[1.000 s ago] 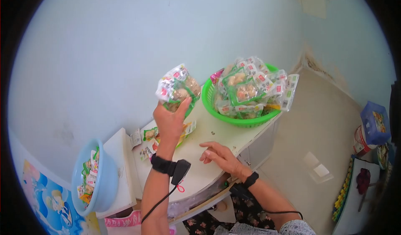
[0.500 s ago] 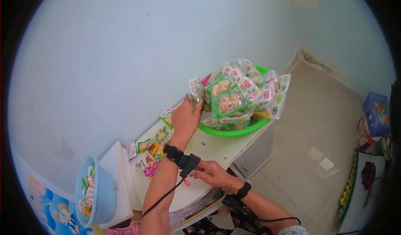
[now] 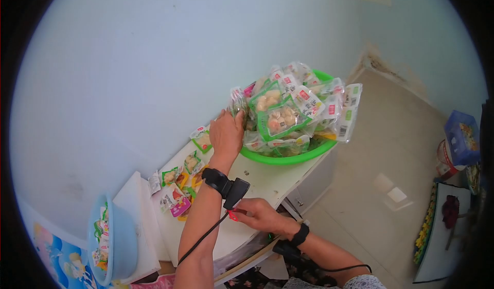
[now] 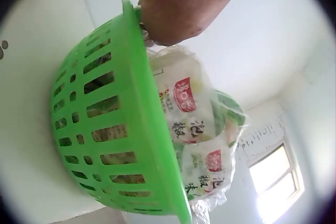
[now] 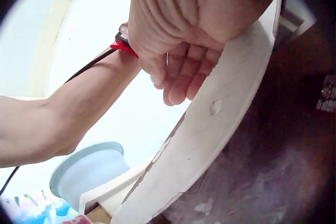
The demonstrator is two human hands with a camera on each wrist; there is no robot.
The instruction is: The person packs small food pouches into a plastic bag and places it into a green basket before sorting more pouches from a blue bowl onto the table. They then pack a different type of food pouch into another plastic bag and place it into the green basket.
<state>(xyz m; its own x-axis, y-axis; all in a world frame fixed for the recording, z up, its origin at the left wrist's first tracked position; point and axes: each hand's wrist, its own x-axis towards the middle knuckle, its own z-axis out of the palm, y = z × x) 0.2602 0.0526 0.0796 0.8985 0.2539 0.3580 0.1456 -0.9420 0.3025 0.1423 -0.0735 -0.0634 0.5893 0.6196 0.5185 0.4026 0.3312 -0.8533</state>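
In the head view my left hand [image 3: 225, 137] grips a clear snack packet [image 3: 238, 101] at the left side of a green slotted basket [image 3: 288, 160]. The basket is heaped with vacuum-sealed snack packets, some green-edged with pale pieces inside. In the left wrist view the left hand [image 4: 184, 3] is right at the rim of the basket [image 4: 105, 129], its fingertips mostly hidden. My right hand [image 3: 262, 214] hovers by the table's front edge, fingers loosely bent, holding nothing. The right wrist view shows the right hand [image 5: 184, 40] above the chipped edge strip [image 5: 205, 113].
Several loose packets [image 3: 175, 199] lie on the white tabletop [image 3: 254, 178] left of the basket. A light-blue tub [image 3: 121, 242] with more packets stands at far left. A wall runs behind the table; a blue crate [image 3: 462, 137] stands on the right.
My left hand carried a packet from above the table rightward and down to the basket's left side. My right hand drew in slightly left, near the left wrist.
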